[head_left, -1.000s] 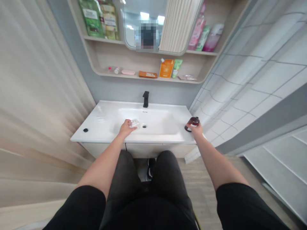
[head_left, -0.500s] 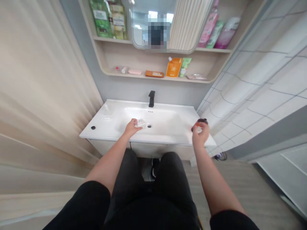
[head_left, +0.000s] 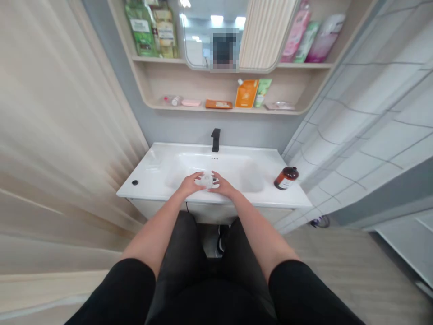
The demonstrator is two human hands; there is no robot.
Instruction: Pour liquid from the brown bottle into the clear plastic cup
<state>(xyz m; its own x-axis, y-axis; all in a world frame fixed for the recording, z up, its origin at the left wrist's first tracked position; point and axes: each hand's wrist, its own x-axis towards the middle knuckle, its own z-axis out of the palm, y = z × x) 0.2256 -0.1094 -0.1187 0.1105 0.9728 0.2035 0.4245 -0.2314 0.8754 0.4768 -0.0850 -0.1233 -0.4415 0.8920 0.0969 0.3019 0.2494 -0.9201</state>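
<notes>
Over the front of the white sink (head_left: 252,174), a small clear container (head_left: 206,180) sits between my two hands. My left hand (head_left: 190,184) grips it from the left with curved fingers. From the right, my right hand (head_left: 222,185) has its thumb and fingers around the other side of it. What the container holds is too small to make out. An amber bottle with a white label (head_left: 286,178) stands by itself on the right side of the counter.
A black faucet (head_left: 215,140) rises behind the basin. On the left of the counter are a black round stopper (head_left: 135,183) and a clear object (head_left: 154,158). Overhead, a shelf (head_left: 189,108) carries an orange pouch (head_left: 246,93), a green tube (head_left: 262,92) and other toiletries.
My right hand has let go of the amber bottle on the right and come left to the clear container. My left hand has moved slightly right with the container.
</notes>
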